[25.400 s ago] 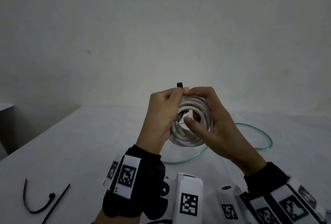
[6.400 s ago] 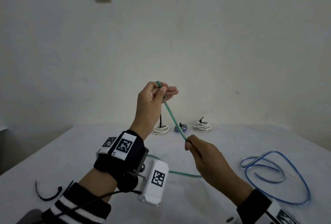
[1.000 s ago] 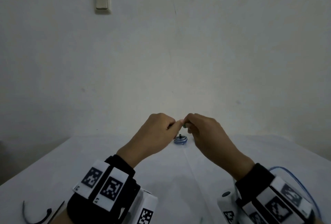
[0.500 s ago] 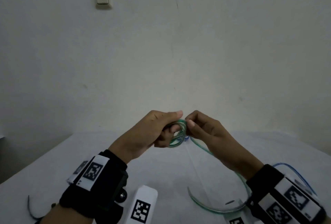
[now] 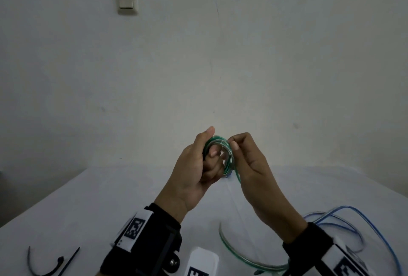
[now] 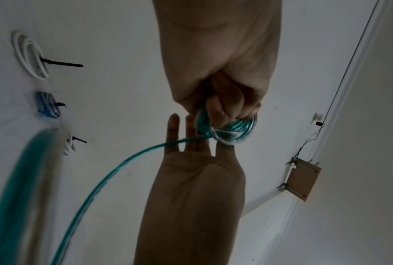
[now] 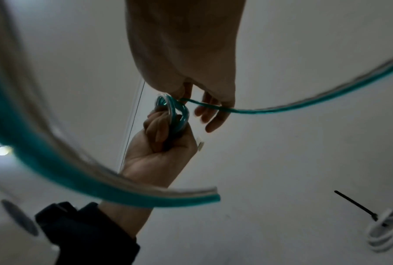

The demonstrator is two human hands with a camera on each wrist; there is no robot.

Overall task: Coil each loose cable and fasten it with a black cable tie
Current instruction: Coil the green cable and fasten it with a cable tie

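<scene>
A translucent green cable [image 5: 223, 154], partly wound into a small coil at frame centre, trails its loose tail down to the lower right. Two black cable ties [image 5: 47, 263] lie lower left.

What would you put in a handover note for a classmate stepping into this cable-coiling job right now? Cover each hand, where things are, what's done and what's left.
Left hand: grips the small green cable coil, fingers through the loops.
Right hand: pinches the cable beside the coil, feeding the loose tail.
Done: three tied coils at the table's far edge: white coil, blue coil, and a second white one.
Left: finish winding green and tie it, then coil the loose blue cable. Spare black cable ties lie at near left.
</scene>
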